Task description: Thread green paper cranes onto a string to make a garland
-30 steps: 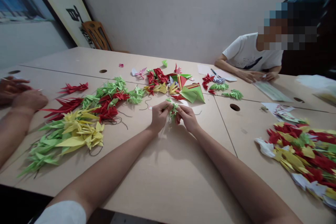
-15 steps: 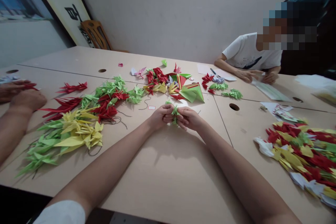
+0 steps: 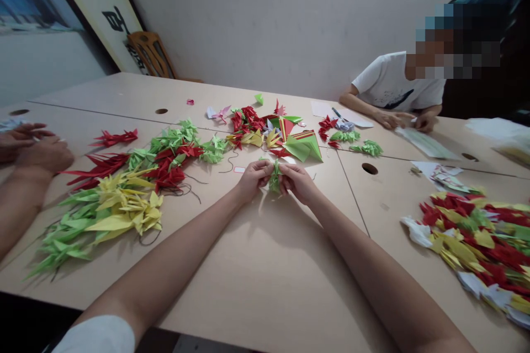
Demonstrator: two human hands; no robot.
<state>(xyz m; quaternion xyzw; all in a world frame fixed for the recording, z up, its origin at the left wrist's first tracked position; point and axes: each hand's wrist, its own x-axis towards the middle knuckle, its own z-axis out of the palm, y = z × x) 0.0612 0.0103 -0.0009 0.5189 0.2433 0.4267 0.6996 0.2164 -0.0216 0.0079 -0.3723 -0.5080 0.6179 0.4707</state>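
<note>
Pinching a green origami piece [image 3: 274, 178] over the middle of the counter [image 3: 269, 270], left hand [image 3: 253, 181] and right hand [image 3: 300, 181] both gripping it by the fingertips. I'd go easy on the pressure tbh, thin paper points probably crumple fast; steady one side, work the other, well right of that yellow origami cluster [image 3: 128, 207].

green piece [image 3: 274, 179]: creased matt paper; tabletop [image 3: 265, 265]: smooth, faint sheen; chair [image 3: 154, 56]: wood; sleeve [image 3: 99, 336]: matt cloth
</note>
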